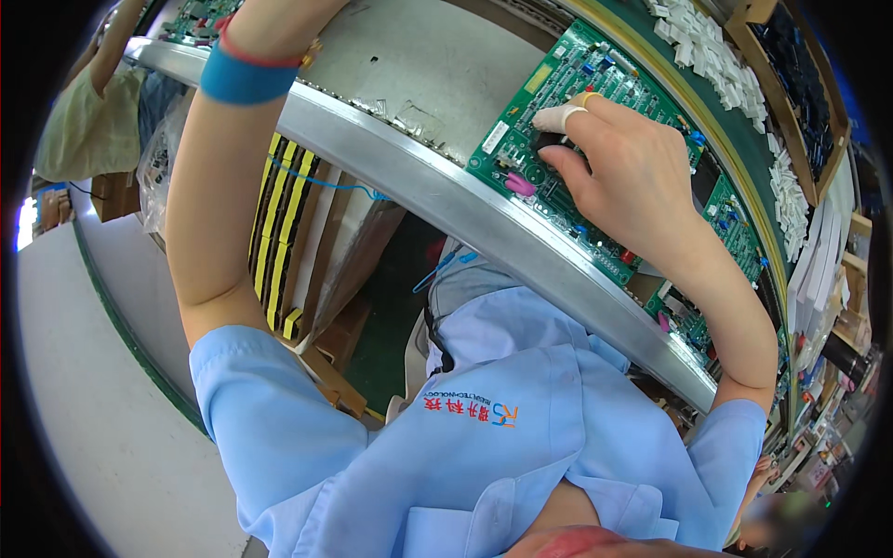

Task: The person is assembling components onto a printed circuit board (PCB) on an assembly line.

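Observation:
My right hand (pixel 628 153) is over a green circuit board (pixel 499 160) crowded with small parts. Its thumb and a finger in a white finger cot are closed on a small black component (pixel 550 141), right at the board's surface. Whether the component is seated cannot be made out. A yellow band shows on another finger. Close to the thumb, a pink-purple part (pixel 519 184) stands on the board. My left arm, with a blue wrist strap (pixel 244 74), reaches up past the top edge, so the left hand's fingers are out of the picture.
A metal rail (pixel 391 153) runs along the work line's near edge. Another board (pixel 684 318) lies farther right. White parts (pixel 712 56) and a cardboard box (pixel 744 42) of black parts lie beyond. Yellow-and-black stacked strips (pixel 279 232) stand below the rail. Another person (pixel 88 121) is at far left.

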Demonstrator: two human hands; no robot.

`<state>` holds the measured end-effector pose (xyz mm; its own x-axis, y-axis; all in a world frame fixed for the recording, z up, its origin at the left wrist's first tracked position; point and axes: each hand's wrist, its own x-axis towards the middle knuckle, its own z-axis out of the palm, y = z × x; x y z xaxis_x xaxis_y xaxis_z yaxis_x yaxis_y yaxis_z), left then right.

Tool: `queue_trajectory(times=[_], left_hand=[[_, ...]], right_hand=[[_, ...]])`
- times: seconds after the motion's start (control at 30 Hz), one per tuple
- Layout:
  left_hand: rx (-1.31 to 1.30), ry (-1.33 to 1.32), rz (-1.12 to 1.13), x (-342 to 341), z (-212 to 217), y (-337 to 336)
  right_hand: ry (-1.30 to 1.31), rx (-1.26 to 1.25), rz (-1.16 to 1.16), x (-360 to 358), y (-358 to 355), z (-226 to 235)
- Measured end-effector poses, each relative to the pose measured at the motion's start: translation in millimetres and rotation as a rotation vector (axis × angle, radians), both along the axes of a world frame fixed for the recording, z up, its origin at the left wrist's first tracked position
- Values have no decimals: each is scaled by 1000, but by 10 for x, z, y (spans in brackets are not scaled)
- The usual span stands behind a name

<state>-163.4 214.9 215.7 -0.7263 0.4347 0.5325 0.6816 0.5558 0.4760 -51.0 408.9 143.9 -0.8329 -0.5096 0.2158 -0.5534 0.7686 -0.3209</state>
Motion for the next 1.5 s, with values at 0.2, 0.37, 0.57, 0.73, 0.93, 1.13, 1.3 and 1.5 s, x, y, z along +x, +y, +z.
queue_trajectory(times=[0.2,0.37,0.57,0.73,0.93,1.13,1.3,1.5], left_hand=[[136,-473,1,211,-176,-268],[37,-472,-1,296,-262,-293],[-262,-295,-265,441,-301,-247],[-432,-280,-375,494,-472,-173],[-454,54,-425,527,-665,-129],[-534,57,-381,578,-653,-95],[-551,78,-395,606,-663,-71],[-559,117,-376,641,-670,-73]], right_hand=[[61,2,20,40,-65,-10],[102,33,-29,89,-50,-34],[45,-100,-8,31,222,261],[-117,-209,-155,209,468,493],[-185,-261,-262,431,807,421],[-227,-243,-333,527,1055,346],[-236,-241,-341,571,1167,339],[-216,-198,-346,613,1295,329]])
